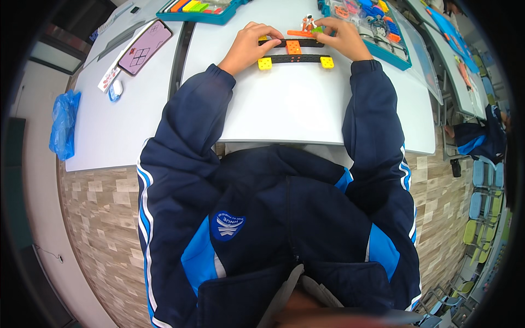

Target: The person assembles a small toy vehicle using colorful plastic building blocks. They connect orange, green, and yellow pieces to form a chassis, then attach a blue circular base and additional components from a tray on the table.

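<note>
Two black perforated beams lie across the white table in front of me, the nearer black beam point(303, 58) parallel to the farther black beam point(309, 43). An orange block point(293, 48) bridges them at the middle. Yellow blocks sit under the nearer beam's ends, one yellow block point(264, 64) at the left and another yellow block point(327, 63) at the right. My left hand point(252, 46) is closed on the farther beam's left part, beside a partly hidden yellow piece. My right hand point(344, 38) pinches a green block point(317, 30). Beyond the beams stand a small white-and-orange figure point(308, 23) and an orange strip point(299, 33).
Teal trays of coloured building parts stand at the far side: a left tray point(221, 17) and a right tray point(402, 64). A phone point(145, 48) with a drawing on its screen lies left, near a small white-and-blue object point(115, 91). A blue plastic bag point(65, 124) hangs at the left edge.
</note>
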`<state>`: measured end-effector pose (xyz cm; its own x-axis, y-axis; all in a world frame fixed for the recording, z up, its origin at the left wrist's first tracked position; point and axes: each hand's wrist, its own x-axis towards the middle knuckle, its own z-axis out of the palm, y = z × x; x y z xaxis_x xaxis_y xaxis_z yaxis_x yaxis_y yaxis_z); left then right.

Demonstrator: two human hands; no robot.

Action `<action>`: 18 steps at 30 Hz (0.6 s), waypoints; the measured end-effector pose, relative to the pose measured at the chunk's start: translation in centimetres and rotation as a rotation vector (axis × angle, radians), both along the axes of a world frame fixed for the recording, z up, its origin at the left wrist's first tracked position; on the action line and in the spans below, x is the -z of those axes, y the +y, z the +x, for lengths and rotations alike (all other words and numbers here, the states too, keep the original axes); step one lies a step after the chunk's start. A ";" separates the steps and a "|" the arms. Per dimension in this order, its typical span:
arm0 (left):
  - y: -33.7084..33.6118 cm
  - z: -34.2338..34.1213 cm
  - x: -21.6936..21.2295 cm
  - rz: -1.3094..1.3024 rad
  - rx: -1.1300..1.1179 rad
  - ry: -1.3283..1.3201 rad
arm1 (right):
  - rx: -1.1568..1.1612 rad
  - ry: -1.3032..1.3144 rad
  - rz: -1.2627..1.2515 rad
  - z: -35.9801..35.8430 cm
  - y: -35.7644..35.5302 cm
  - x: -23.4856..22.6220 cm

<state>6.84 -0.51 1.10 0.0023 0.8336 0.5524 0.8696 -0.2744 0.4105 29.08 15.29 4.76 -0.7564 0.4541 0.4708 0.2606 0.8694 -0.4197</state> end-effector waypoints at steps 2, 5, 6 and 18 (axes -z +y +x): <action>0.0 0.0 0.0 -0.005 -0.004 -0.004 | 0.005 0.002 -0.035 0.2 0.0 -0.2; 0.1 -0.2 0.0 0.032 -0.005 0.021 | 0.027 -0.023 -0.006 0.4 0.0 -0.4; 0.0 -0.2 0.0 0.046 -0.007 0.013 | 0.012 -0.009 0.012 0.4 0.0 -0.4; -0.7 0.0 -0.5 -0.015 -0.219 0.033 | -0.033 0.034 0.054 0.2 -0.5 -0.9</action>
<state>6.81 -1.17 1.65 -0.1622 0.8244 0.5423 0.9209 -0.0710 0.3834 29.33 14.77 5.71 -0.7535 0.4026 0.5197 0.2178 0.8988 -0.3806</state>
